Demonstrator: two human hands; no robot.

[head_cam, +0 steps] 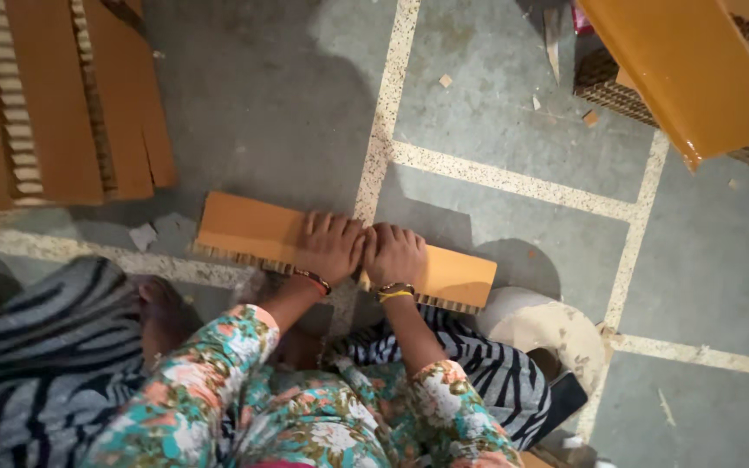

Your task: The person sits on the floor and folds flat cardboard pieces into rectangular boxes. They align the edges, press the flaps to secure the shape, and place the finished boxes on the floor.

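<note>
Grey tiled floor [513, 113], left hand [333, 247] and right hand [394, 254] side by side, each grip pressed flat, fingers spread, on honeycomb cardboard strip [249, 227], tape roll [556, 334] just beside.

Board under the hands: the two hands [364, 251] lay side by side on the long cardboard strip [253, 227] and hid its middle part.
Palms: they faced down, so what was under them could not be seen.
Big cardboard stack [54, 95]: the top and left edges of the picture cut it off.
Shiny orange board [687, 69]: the top edge cut it off, and it hid part of the ribbed cardboard [604, 87] below it.
Tape roll [548, 329]: the striped cloth [487, 364] hid its lower left side.
Foot [162, 303]: it was dark and hard to make out.
Small bits on the floor [446, 81]: too small to tell what they were.
</note>
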